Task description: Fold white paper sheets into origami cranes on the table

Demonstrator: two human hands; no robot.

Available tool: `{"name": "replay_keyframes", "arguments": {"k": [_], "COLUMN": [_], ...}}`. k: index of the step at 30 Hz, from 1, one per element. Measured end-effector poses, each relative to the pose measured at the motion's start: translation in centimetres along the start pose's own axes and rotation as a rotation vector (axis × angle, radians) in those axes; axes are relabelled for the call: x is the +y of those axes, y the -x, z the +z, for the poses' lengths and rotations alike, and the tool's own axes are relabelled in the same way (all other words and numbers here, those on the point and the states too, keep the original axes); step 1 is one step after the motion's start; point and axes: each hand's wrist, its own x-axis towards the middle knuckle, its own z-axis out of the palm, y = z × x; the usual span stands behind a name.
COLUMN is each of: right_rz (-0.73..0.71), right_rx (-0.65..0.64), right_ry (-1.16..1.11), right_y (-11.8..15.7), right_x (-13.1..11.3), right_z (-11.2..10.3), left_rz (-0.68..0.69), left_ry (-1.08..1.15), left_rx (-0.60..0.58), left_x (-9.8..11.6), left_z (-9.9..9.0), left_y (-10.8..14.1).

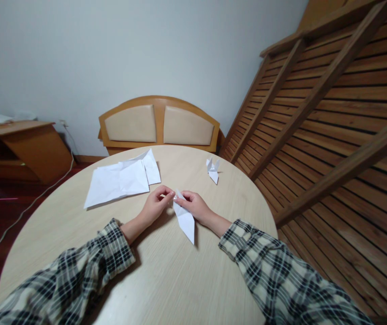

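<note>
A folded piece of white paper [184,219], long and pointed at its near end, is held just above the round table [159,280]. My right hand [196,206] grips its upper right side, thumb on top and fingers behind. My left hand [156,204] is closed in a pinch at the paper's far left edge; the fingertips meet the paper near my right thumb. What exactly lies between the left fingertips is too small to make out, but they touch the folded paper. Beyond my right hand stands a small folded paper figure [213,170] with upright points.
Several white paper sheets [119,180], creased and overlapping, lie at the table's back left. A wooden headboard [159,122] with cream panels stands behind the table. Wooden slatted boards [332,122] lean along the right. To the left are a desk [27,149] and a white cable [27,208].
</note>
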Motion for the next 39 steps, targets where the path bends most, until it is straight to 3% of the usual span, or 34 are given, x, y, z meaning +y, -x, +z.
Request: {"name": "replay_keyframes", "arguments": {"k": [5,16,22,32,39], "right_rz": [0.032,0.052,0.055,0.055,0.082], "right_rx": [0.004,-0.067,-0.044,-0.054,-0.010], "right_ry": [-0.014,-0.108,-0.113,-0.116,-0.096], "right_y": [0.0,0.1,-0.1,-0.1,0.0], "right_x": [0.0,-0.4,-0.1,-0.3,-0.4], "right_z": [0.0,-0.3,-0.3,-0.3,-0.2], "left_rz": [0.000,0.003,-0.051,-0.013,-0.046], "left_ry": [0.023,0.006,0.100,0.000,0.118], "left_rx": [0.016,0.177,0.138,0.150,0.149], "left_x": [-0.2,-1.3,-0.3,-0.4,0.0], "left_z": [0.2,-0.2,0.0,-0.2,0.0], "left_y": [-0.1,-0.7,-0.6,-0.5,-0.5]}}
